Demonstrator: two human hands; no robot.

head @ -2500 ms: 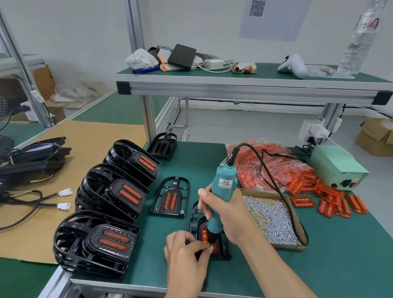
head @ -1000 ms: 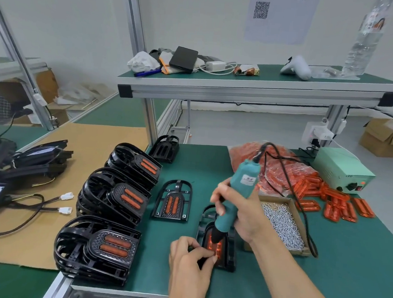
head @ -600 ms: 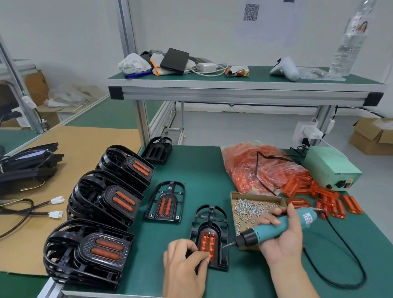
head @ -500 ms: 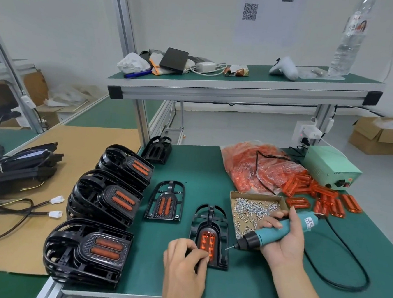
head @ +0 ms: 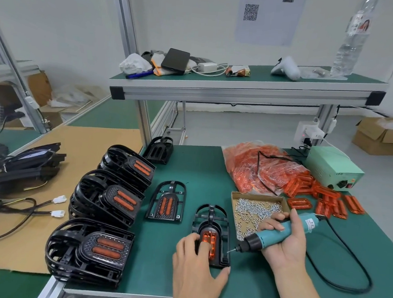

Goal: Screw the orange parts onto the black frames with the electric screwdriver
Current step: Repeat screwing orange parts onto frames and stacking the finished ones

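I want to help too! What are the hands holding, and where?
Right hand grips the teal electric screwdriver around its body. Left hand presses the black plastic frame down, fingers on its orange insert.

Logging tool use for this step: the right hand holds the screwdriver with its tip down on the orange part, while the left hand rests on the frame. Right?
Not quite. In the head view the right hand holds the screwdriver tilted, tip beside the frame, off the orange part. The left hand does rest on the frame.
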